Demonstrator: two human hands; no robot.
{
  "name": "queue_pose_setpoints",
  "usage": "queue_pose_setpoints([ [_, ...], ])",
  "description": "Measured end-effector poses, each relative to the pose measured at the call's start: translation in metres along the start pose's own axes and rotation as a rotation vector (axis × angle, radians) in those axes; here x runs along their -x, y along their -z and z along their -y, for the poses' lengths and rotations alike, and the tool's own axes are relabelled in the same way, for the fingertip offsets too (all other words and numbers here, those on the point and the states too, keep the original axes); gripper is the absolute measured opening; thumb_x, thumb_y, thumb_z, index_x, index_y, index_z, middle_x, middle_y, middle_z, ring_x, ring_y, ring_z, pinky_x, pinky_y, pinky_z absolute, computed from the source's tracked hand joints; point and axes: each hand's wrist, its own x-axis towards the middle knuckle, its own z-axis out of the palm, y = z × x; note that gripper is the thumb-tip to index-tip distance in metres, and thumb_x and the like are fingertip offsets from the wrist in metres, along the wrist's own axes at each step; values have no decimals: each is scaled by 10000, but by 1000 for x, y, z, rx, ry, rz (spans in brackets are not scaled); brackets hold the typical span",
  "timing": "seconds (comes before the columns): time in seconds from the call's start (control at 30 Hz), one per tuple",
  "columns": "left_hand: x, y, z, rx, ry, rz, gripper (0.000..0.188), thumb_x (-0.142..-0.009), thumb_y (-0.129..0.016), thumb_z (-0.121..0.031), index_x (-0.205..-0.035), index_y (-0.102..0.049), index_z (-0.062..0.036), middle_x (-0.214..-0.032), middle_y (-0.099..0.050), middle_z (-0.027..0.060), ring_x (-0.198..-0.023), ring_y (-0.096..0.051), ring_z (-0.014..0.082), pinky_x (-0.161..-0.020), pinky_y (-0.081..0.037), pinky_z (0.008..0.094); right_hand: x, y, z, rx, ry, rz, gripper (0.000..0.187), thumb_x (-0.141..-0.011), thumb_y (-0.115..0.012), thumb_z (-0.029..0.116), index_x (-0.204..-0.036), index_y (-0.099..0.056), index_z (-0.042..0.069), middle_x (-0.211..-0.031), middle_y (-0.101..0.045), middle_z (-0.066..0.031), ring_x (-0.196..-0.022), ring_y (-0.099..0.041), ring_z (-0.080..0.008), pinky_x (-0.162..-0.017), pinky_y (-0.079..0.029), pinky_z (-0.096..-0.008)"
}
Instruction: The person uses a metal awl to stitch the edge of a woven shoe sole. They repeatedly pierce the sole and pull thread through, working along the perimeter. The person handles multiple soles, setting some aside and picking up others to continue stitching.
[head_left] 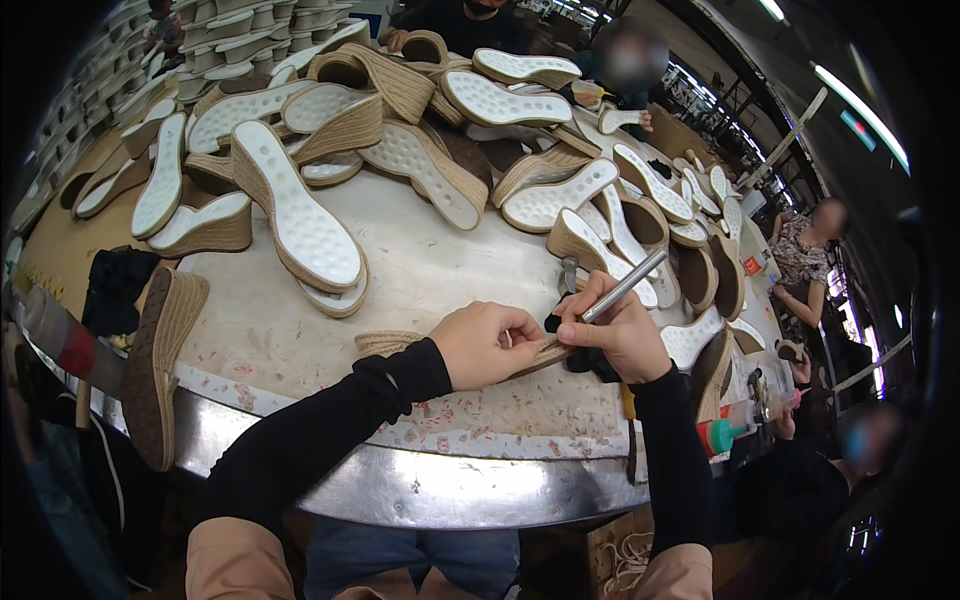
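Pinching a tan, rope-braided wedge sole (550, 354) in the left grip (485, 345), with thumb and fingertips together on its edge. Kept low over the pale, stained, metal-rimmed worktop (420, 430), near its front side, probably for close sight and a steady rest. Largely covered by the hands, so hard to match for certain with the tan braided end (388, 343) jutting out beyond the black left sleeve (330, 420).

Clamping a slim, silver metal rod (630, 283) in the right grip (625, 330), between thumb and forefinger, almost like a pen. Slanted with the free end up and to the right, the lower end hidden by the fingers; held so, seemingly, for fine control right beside the sole.

Just beyond the right grip, partly hidden, a grey metal tool head (568, 272), perhaps left there for a short reach. Farther back, a heap of white-topped, dimpled wedge soles with tan braided sides, the nearest white-topped sole (300, 225) overlapping another; piled toward the far side, presumably to leave elbow room in front.

At the left edge, tilted up and jutting past the rim, a dark-brown-bottomed wedge sole (148, 375), near a crumpled black cloth (115, 285). Over on the right, a green-capped plastic container (718, 436), apparently tipped sideways.
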Motion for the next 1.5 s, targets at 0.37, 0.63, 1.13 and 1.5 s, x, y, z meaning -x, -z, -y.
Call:
queue_pose_setpoints([
  [0.37,1,3,3,61,32,116,249,-877,-590,-182,-1015,-624,23,-786,-621,27,-651,-537,56,-604,-452,215,0,6,-31,-373,-81,-47,240,-751,-728,-36,-853,-529,48,-837,-638,-62,-827,-628,-151,-760,-479,-256],
  [0.63,-4,9,12,203,56,193,291,-878,-623,-187,-1077,-617,26,-877,-639,25,-713,-558,59,-657,-469,213,27,-10,-26,-171,280,-271,256,-772,-713,-29,-890,-495,40,-799,-630,-82,-918,-622,-213,-851,-478,-330],
  [1.13,2,8,-2,175,71,171,307,-785,-759,-182,-982,-650,27,-852,-662,38,-732,-580,63,-681,-473,210,29,-33,-35,-163,309,-320,288,-754,-685,-65,-889,-459,54,-794,-583,-85,-900,-574,-216,-874,-447,-353],
  [1.5,1,9,2,223,56,179,312,-786,-744,-209,-988,-656,11,-812,-665,43,-670,-567,62,-633,-464,207,29,-35,-39,-194,347,-328,284,-753,-678,-66,-878,-458,61,-787,-570,-74,-934,-547,-218,-925,-410,-373],
])
